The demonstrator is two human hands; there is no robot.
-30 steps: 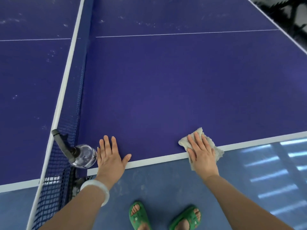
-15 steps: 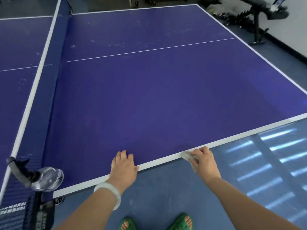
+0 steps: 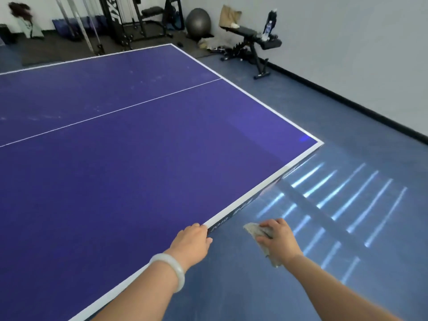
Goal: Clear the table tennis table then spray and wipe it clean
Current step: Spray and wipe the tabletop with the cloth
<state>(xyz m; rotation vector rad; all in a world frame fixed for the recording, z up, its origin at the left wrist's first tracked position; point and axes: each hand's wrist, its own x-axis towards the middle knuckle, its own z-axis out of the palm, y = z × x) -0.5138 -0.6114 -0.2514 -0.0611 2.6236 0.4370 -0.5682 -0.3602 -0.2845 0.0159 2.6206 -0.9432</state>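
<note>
The blue table tennis table (image 3: 139, 163) fills the left and middle of the view, with a white border and a white centre line; faint pale smudges mark its far half. My left hand (image 3: 192, 239) rests on the near white edge, fingers curled over the rim. My right hand (image 3: 276, 237) is off the table, over the floor to the right of that edge, and grips a crumpled grey cloth (image 3: 254, 230) that hangs out on both sides of the fist. The net and the spray bottle are out of view.
Blue floor (image 3: 347, 228) with stripes of light lies to the right of the table. A weight bench (image 3: 252, 35) with a bottle (image 3: 268, 26) on it stands by the white wall. A grey exercise ball (image 3: 198, 23) and a gym rack (image 3: 129, 19) stand beyond the far end.
My view has swung right and up, so the net and spray bottle left the frame. My right hand with the cloth came off the table's edge. My left hand slid along the edge.
</note>
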